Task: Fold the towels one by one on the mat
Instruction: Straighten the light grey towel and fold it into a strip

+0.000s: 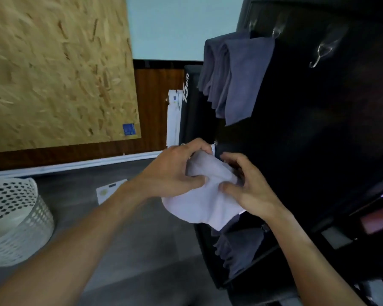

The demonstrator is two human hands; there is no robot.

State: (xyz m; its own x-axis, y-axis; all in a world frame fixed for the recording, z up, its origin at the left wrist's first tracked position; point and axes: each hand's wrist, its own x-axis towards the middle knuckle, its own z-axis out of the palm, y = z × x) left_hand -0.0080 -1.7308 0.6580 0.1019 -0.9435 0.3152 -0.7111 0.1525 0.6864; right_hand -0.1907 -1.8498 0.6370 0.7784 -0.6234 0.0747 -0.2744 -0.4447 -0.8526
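A pale lilac towel (pixel 205 206) is bunched between both hands at the left edge of the black mat (pixel 307 133). My left hand (pixel 175 171) grips its upper left part, thumb and fingers curled into the cloth. My right hand (pixel 245 184) pinches the fold on the right side. The towel's lower part hangs down over the mat's edge. A folded grey towel (pixel 239 78) lies further back on the mat. Another grey towel (pixel 239 250) lies on the mat just below the held one, partly covered by it.
A white perforated basket (pixel 13 219) stands on the grey floor at the left. A white card (pixel 107 191) lies on the floor beside my left wrist. A chipboard panel (pixel 53 69) leans on the wall behind. Clear hooks (pixel 321 54) sit at the mat's far right.
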